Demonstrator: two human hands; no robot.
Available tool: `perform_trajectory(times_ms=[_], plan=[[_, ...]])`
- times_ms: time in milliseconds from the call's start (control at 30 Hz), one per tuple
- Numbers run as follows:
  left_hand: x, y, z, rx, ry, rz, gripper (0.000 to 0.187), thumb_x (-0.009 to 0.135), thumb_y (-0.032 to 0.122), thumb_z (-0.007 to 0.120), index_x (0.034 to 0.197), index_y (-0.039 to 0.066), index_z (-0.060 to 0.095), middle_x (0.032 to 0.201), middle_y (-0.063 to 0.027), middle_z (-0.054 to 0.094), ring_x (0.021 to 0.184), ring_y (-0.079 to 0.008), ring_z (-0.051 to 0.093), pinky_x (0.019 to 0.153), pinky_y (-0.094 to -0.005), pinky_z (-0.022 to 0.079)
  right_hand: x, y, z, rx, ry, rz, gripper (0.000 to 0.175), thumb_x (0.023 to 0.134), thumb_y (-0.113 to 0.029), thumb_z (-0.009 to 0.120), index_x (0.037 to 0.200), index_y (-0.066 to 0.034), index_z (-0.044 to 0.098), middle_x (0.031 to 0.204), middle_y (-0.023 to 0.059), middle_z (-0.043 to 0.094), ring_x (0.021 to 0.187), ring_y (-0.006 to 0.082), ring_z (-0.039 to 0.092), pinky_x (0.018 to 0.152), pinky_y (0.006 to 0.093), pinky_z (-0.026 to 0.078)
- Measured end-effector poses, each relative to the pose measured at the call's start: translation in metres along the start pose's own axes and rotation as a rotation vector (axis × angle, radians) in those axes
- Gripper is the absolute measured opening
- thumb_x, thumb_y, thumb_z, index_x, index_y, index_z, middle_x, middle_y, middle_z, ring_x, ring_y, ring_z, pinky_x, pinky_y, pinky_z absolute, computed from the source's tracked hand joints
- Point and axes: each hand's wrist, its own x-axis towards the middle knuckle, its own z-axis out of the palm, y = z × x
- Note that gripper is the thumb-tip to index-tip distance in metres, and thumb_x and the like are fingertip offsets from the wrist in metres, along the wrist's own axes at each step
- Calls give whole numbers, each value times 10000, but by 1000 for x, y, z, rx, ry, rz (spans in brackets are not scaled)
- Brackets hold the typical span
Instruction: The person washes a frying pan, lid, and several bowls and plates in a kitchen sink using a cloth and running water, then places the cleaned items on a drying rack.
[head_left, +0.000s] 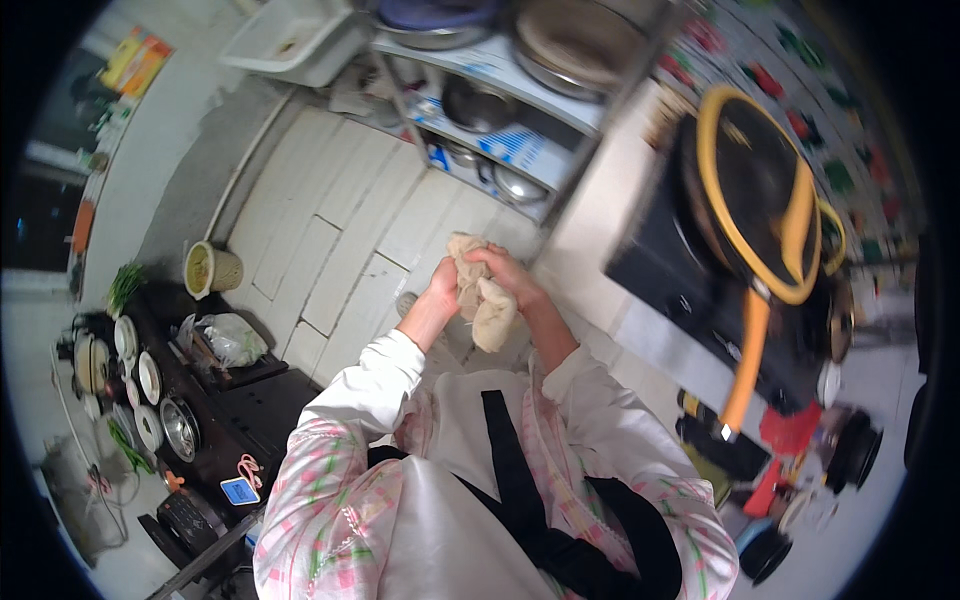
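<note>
A beige cloth (493, 319) is bunched and twisted between my two hands, in front of my body and above the tiled floor. My left hand (444, 285) grips it from the left side. My right hand (501, 268) is closed around its upper part from the right. One end of the cloth pokes up above my fingers, and a thick folded end hangs toward me. The fingers of my left hand are largely hidden behind the cloth.
To the right, a frying pan with a yellow-rimmed glass lid (761, 195) sits on a black stove (660, 255), its orange handle jutting out. A metal shelf (559, 176) with pots stands ahead. Left are a dark table (255, 405) with dishes and a waste bin (225, 270).
</note>
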Motion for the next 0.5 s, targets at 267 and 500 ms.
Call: perform_trajectory(times_ms=[267, 500], plan=[[-23, 280, 81, 235, 143, 374, 332, 887, 201, 272, 1041, -3, 483, 1012, -155, 547, 903, -262, 555, 815, -374, 458, 204, -94, 185, 189, -173, -120, 270, 758, -250, 532, 929, -44, 503, 842, 44, 538, 750, 126, 532, 639, 257, 444], [12, 461, 126, 352, 76, 451, 326, 889, 228, 285, 1063, 37, 483, 1023, -108, 553, 900, -230, 560, 804, -372, 459, 357, -181, 254, 237, -345, -11, 270, 766, -273, 514, 923, -54, 534, 824, 68, 579, 703, 175, 564, 632, 307, 469]])
